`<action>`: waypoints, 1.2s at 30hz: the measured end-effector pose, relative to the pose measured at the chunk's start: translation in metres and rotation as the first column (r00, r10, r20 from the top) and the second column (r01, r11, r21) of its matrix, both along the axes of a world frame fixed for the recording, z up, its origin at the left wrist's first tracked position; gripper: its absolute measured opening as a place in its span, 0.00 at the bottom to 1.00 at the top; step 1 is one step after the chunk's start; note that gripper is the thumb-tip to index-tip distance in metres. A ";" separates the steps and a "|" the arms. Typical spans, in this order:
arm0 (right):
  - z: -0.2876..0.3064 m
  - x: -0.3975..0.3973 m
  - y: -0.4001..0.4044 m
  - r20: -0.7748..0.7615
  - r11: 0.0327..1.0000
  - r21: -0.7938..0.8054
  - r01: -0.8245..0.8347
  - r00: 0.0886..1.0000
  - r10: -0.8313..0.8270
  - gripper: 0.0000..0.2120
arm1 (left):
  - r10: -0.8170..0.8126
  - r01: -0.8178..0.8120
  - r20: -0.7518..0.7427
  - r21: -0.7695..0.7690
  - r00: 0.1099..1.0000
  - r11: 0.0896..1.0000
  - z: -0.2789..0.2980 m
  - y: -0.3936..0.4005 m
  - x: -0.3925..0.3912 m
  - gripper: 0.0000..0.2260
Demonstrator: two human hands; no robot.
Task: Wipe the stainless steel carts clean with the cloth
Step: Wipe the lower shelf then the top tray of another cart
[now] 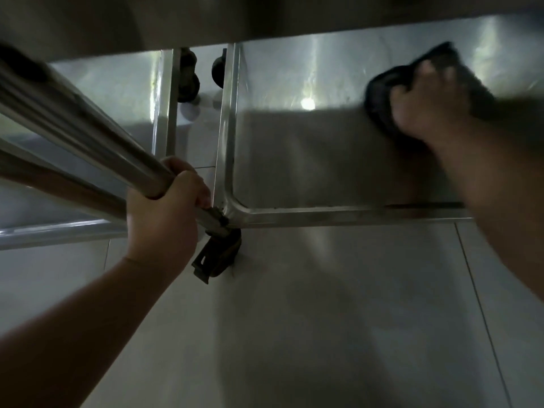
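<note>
A dark cloth [379,98] lies on the cart's steel bottom shelf [294,160].

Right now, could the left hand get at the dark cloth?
Probably not: the left hand grips the cart's steel post, and the cloth lies across the shelf under the right hand.

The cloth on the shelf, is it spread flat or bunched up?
Bunched up: the cloth bulges in dark folds under the right hand, whose fingers curl round it.

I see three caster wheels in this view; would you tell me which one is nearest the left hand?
The caster under the shelf's near corner, just right of the left hand. The other two casters sit farther back, between the two carts.
</note>
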State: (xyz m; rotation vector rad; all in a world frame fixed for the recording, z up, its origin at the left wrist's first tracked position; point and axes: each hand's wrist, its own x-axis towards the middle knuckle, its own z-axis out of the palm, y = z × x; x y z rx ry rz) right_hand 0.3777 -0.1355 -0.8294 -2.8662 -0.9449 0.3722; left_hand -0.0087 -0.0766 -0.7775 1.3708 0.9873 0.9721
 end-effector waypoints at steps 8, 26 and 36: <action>-0.001 -0.047 0.056 -0.044 0.995 0.054 -0.087 0.995 0.090 0.35 | 0.031 -0.029 0.038 -0.039 0.999 0.999 0.005 -0.004 0.004 0.05; -0.005 -0.196 -0.020 -0.091 0.303 0.063 -0.951 0.297 0.950 0.34 | -0.023 0.023 -0.024 0.003 0.999 1.000 0.002 0.002 -0.001 0.12; -0.014 -0.233 0.045 -0.082 0.758 0.100 -0.645 0.754 0.652 0.35 | 0.043 -0.040 -0.097 0.034 0.994 0.999 0.002 0.002 -0.003 0.07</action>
